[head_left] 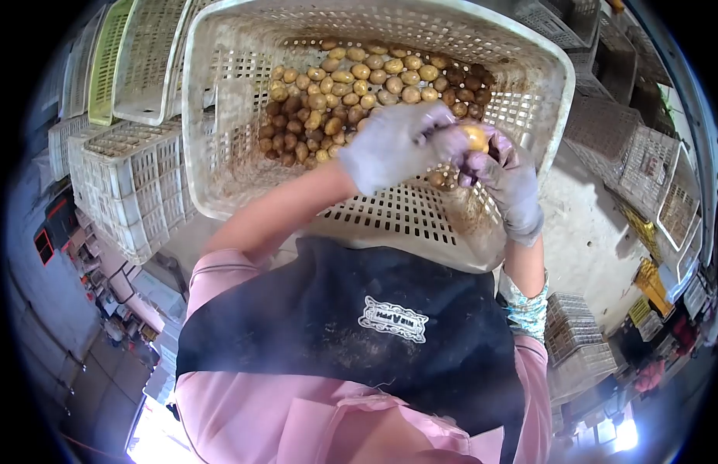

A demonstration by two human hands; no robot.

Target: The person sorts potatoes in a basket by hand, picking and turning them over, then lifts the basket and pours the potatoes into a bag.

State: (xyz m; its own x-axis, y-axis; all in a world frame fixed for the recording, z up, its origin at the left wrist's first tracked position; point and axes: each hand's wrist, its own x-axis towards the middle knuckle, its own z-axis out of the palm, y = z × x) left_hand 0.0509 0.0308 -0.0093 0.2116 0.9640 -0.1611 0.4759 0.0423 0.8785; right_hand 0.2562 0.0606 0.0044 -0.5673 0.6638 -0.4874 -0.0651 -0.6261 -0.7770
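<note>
Both my hands wear whitish gloves with purple-stained fingers and meet over the right part of a large off-white plastic crate (212, 185). Between their fingertips is a yellow oval fruit (474, 138), its exact kind unclear. My right hand (510, 174) is closed around it from the right, fingers curled. From the other side, my left hand (398, 147) reaches across with its fingers closed against the fruit; motion blurs it slightly. Beneath them in the crate lie many similar yellow fruits (360, 71), with dark brown ones (285, 127) at the left and more brown ones (471, 81) at the right.
Stacked white crates (119, 193) stand at the left, with a lime-green crate (107, 66) behind them. More grey crates (622, 147) line the right side, and another stack (576, 332) stands lower right. A dark apron (336, 309) covers my front, close to the crate's near edge.
</note>
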